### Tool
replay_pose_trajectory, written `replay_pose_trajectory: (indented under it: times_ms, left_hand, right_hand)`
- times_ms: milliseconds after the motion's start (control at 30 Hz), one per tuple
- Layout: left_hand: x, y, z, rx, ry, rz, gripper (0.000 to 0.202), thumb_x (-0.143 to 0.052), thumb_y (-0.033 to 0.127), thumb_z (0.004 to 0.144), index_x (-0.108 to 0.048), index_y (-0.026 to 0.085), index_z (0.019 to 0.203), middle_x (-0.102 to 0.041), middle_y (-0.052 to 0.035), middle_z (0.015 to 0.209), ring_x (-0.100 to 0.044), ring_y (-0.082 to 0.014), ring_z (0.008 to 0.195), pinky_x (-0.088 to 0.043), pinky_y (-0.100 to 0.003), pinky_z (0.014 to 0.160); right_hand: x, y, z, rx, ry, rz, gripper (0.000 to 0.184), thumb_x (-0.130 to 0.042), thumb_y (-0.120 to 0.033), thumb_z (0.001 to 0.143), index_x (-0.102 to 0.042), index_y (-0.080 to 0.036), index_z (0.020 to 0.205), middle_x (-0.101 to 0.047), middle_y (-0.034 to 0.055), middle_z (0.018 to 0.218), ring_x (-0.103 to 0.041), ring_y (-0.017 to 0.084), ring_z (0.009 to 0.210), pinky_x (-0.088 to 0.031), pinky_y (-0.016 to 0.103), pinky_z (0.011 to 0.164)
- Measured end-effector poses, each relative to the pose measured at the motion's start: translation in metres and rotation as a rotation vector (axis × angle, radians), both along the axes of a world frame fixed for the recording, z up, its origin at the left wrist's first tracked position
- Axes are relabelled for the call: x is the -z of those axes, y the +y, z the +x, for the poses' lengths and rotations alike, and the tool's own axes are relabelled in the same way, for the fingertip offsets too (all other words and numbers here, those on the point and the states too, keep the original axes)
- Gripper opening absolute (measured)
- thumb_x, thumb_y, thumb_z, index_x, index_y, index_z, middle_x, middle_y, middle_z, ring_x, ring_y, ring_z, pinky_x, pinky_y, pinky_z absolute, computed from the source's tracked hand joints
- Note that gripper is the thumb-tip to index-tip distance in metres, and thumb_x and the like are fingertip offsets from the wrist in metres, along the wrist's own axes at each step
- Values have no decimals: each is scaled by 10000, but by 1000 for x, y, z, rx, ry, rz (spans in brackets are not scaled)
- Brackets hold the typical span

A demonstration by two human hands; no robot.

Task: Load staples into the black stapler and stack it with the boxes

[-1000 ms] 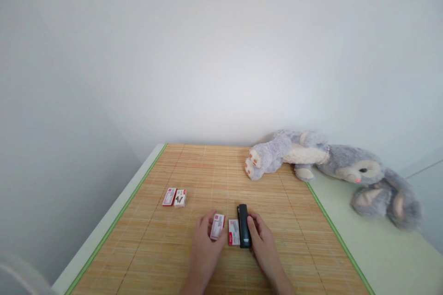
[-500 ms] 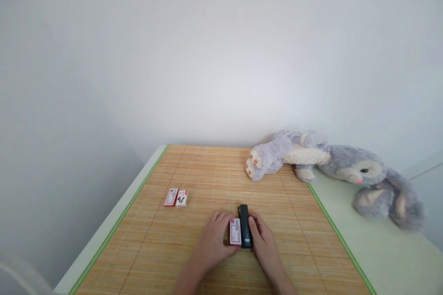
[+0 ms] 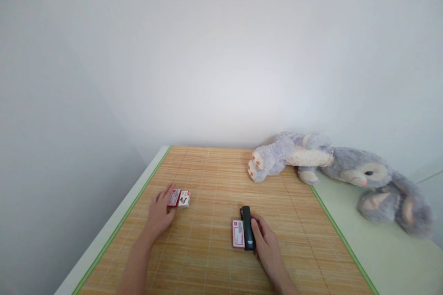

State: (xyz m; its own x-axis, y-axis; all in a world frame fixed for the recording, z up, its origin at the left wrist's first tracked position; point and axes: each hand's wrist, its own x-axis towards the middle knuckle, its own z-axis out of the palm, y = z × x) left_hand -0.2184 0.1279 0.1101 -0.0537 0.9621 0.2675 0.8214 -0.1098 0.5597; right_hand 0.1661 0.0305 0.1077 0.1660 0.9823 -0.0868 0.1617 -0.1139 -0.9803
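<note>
My right hand (image 3: pixel 267 245) lies on the bamboo mat (image 3: pixel 207 258), its fingers curled against the right side of a black stapler (image 3: pixel 247 233). A small red-and-white staple box (image 3: pixel 238 233) lies flat against the stapler's left side. Farther left, my left hand (image 3: pixel 159 212) reaches out with its fingers stretched. Its fingertips touch a red-and-white box (image 3: pixel 174 197), and a second small box (image 3: pixel 184 198) sits right beside that one. Nothing is inside the left hand.
A grey and cream plush rabbit (image 3: pixel 342 173) lies along the back right, its feet on the mat's far corner. The mat has a green border (image 3: pixel 332 221) and covers a pale table (image 3: pixel 387 258). White walls stand behind and to the left.
My left hand brought a staple box to the one beside the stapler, let it go, and swung left to the two boxes. My right hand stayed at the stapler.
</note>
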Motion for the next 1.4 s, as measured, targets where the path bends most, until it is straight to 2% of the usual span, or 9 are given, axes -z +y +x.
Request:
replay_pose_trajectory:
  times_ms: [267,333,433,533,633,1000,1133,1300,1400]
  left_hand:
    - [-9,-7,-5,-93,-51,68,609,-611,351,749,-528,187,1330,-616,-115,1279,-538,-400,1214,-363,-616,1090]
    - [-16,-22,25,-68,-90,112,650,-573,339,795,-431,221,1419,-561,-102,1351,-515,-378,1252,-365,-595,1111]
    - [-25,-50,94,168,-112,70,683,-609,218,749,-466,298,1413,-561,-45,1383,-528,-277,1286,-413,-453,1145]
    - [-29,-70,155,454,-211,-60,753,-600,126,710,-476,308,1429,-538,-65,1413,-492,-273,1340,-393,-470,1176]
    - [-30,-75,180,580,-272,-171,756,-624,107,688,-519,330,1403,-549,-64,1403,-495,-279,1335,-393,-476,1176]
    - [-31,-73,186,622,-280,-248,738,-774,316,728,-547,365,1428,-601,-27,1431,-534,-271,1326,-423,-430,1170]
    - [-26,-64,155,294,-310,-145,643,-753,510,765,-610,368,1375,-616,-21,1405,-555,-278,1301,-449,-423,1138]
    - [-22,-26,65,-256,-340,-86,584,-446,639,931,-637,212,1279,-693,-85,1109,-633,-299,975,-497,-507,941]
    - [-19,-4,41,-234,-380,-160,557,-529,633,874,-690,211,1199,-741,-73,991,-669,-282,865,-516,-440,847]
  right_hand:
    - [6,4,1,-13,-6,4,642,-467,-728,940,-680,-214,1260,-752,68,960,-686,258,886,-560,366,823]
    - [9,5,0,-25,-7,9,650,-459,-728,943,-673,-206,1267,-746,85,1066,-683,259,944,-557,364,851]
    - [8,5,-1,-27,-22,12,659,-443,-737,945,-674,-208,1264,-745,90,1081,-683,261,965,-559,362,855]
    - [3,4,-1,-30,-40,14,647,-454,-745,937,-688,-227,1246,-754,74,980,-691,263,905,-567,365,812]
    - [0,2,-1,-40,-35,22,640,-454,-745,939,-687,-234,1246,-754,67,968,-691,263,880,-567,367,796]
    - [9,4,5,-97,19,23,570,-459,-665,978,-643,-219,1280,-735,73,1034,-678,250,910,-540,361,830]
    - [6,-5,9,-146,-46,-8,598,-507,-617,969,-561,-213,1407,-691,37,892,-654,229,814,-523,340,748]
    - [-3,-17,9,-226,-291,-71,909,-771,-427,763,-385,-235,1563,-718,17,929,-678,241,815,-520,336,747]
    - [-14,-16,5,-277,-363,-79,1022,-772,-308,699,-300,-289,1605,-740,47,1185,-712,279,1022,-527,356,876]
